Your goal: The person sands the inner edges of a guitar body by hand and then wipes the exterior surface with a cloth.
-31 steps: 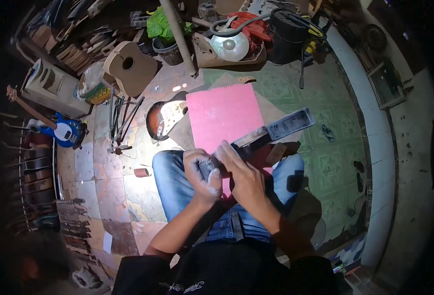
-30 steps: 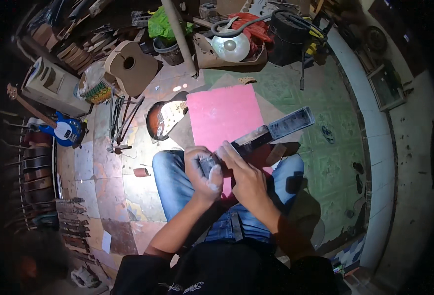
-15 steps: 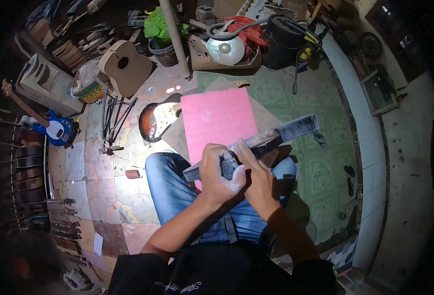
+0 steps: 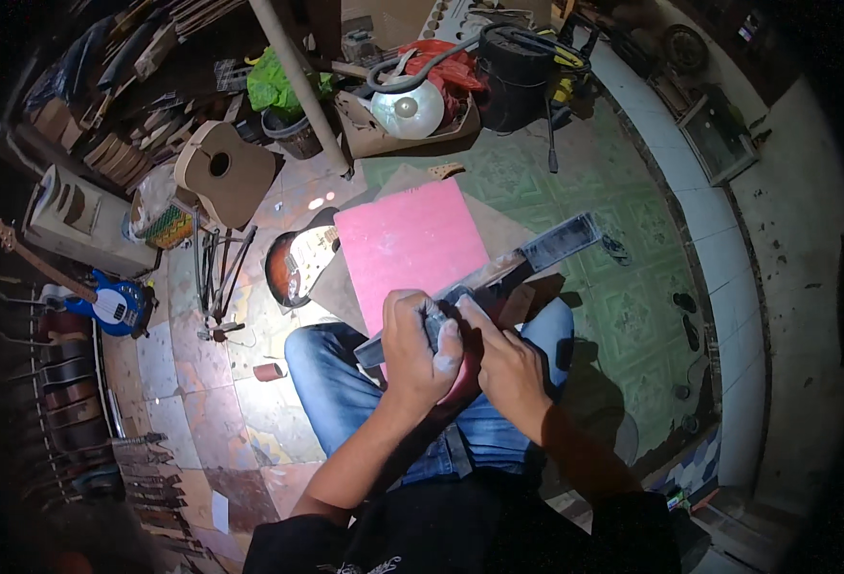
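Note:
My left hand [image 4: 416, 349] is closed round a dark grey, dusty block [image 4: 433, 327], with white dust on the thumb. Close beside it, my right hand [image 4: 510, 368] has bent fingers and its index finger reaching toward the block; what the other fingers hold is hidden. A long, narrow dark bar [image 4: 561, 244], dusty and with a brownish stretch in its middle, slants from under my left hand up to the right, across my lap. Between my wrists shows a dark red surface, mostly covered. Beyond the hands, a pink sheet [image 4: 408, 234] lies over brown board on the floor.
Left of the pink sheet lies a sunburst electric guitar [image 4: 293, 263]. Further left are an unfinished acoustic guitar body [image 4: 229, 172], metal stands [image 4: 219, 277], and a blue bass [image 4: 113, 304]. A reddish-brown roll [image 4: 268, 372] sits by my knee. Behind stand a cardboard box [image 4: 369, 141] and black bucket [image 4: 510, 91].
The view has shifted, so the room appears moved. My left fist has turned and covers more of the block. My right fingers are more bent, and the right hand sits slightly lower.

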Tool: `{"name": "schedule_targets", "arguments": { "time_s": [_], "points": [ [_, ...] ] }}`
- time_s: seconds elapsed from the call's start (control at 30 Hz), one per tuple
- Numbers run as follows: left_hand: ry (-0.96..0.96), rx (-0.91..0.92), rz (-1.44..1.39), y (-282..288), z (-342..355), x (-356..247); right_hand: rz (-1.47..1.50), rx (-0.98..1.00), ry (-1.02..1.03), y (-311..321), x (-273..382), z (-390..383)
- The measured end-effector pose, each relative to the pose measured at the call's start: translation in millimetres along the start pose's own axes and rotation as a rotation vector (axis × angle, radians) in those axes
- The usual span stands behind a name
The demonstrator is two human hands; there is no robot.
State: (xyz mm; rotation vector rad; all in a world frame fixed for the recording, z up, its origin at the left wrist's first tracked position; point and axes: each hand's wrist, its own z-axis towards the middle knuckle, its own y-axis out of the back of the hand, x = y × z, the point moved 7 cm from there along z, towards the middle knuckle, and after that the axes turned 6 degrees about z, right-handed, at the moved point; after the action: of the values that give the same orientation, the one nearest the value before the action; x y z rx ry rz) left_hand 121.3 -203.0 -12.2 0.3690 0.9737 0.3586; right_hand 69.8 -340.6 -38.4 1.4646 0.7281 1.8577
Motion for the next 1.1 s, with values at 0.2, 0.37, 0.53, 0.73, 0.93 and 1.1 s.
{"name": "schedule_targets", "arguments": {
  "time_s": [0.2, 0.37, 0.53, 0.73, 0.93, 1.1],
  "points": [
    [0.005, -0.040, 0.020, 0.8, -7.5, -3.2, 0.590, 0.054, -0.061, -14.4, 9.9, 11.5],
    [0.090, -0.086, -0.048, 11.6, -21.0, 17.8, 1.041, 0.360, -0.317, -39.1, 8.6, -13.7],
    [0.079, -0.095, -0.072, 20.6, -35.7, 20.9, 0.751, 0.166, 0.104, -9.0, 46.4, -7.5],
    [0.104, -0.105, -0.069, 25.1, -46.0, 34.3, 0.518, 0.361, -0.090, -39.8, 25.5, -18.6],
    [0.106, -0.134, -0.142, 25.1, -42.9, 32.4, 0.886, 0.212, 0.093, -33.5, 36.6, -7.9],
    [0.104, -0.130, -0.085, 27.2, -40.5, 31.3, 0.990, 0.379, -0.211, -27.5, 45.3, -13.0]
  ]
}}
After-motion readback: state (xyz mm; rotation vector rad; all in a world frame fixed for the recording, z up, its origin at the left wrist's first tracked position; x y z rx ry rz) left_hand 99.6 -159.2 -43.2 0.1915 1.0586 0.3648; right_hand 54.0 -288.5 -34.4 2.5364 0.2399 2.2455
